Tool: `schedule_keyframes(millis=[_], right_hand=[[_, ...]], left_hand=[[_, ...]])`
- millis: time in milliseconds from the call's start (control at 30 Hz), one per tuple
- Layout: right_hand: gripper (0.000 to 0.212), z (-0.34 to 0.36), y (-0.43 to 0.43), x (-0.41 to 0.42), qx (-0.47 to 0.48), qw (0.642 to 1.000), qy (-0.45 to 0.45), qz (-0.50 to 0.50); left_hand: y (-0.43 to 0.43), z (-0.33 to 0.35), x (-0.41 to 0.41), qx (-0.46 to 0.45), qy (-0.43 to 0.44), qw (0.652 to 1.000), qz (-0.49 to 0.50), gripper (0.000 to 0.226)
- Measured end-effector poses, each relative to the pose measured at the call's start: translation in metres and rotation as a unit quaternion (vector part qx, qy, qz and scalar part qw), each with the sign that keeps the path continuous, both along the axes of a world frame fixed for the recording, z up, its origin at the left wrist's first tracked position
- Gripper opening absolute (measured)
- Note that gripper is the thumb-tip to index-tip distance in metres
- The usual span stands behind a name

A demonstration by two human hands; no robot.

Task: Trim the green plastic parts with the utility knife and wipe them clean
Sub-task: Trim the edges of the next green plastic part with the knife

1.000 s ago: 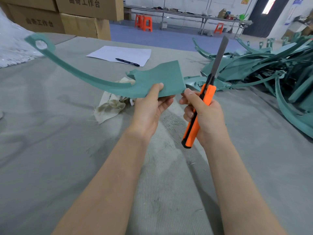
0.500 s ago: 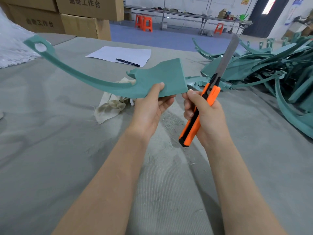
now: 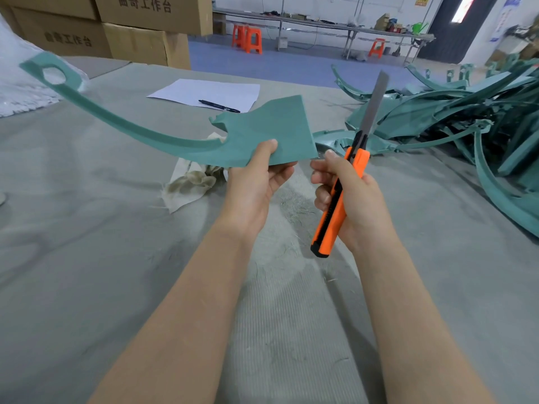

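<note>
my left hand (image 3: 250,185) pinches the green plastic part (image 3: 262,135). my right hand (image 3: 350,199) grips the utility knife (image 3: 341,196), blade toward 12 o'clock.

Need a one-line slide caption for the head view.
Left hand holds a curved green plastic part; right hand grips an orange utility knife, blade extended upward.

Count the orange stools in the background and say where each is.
3. The left stool and middle stool stand side by side on the blue floor by the long table; the right stool stands apart, further right along it. Boxes may hide others.
</note>
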State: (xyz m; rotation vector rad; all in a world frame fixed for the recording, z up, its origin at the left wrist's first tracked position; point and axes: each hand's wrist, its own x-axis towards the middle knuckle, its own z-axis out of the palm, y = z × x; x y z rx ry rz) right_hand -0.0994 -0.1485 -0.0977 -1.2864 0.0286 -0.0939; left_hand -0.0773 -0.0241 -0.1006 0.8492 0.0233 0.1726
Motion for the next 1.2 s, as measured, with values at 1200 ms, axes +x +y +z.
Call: schedule_keyframes(millis=[1200], right_hand=[[0.017,0.0028,0.0014,-0.0021,-0.013,1.000,-0.023,0.006]], left_hand=[[0.0045,0.0007,-0.0010,0.020,0.006,0.999,-0.026,0.009]])
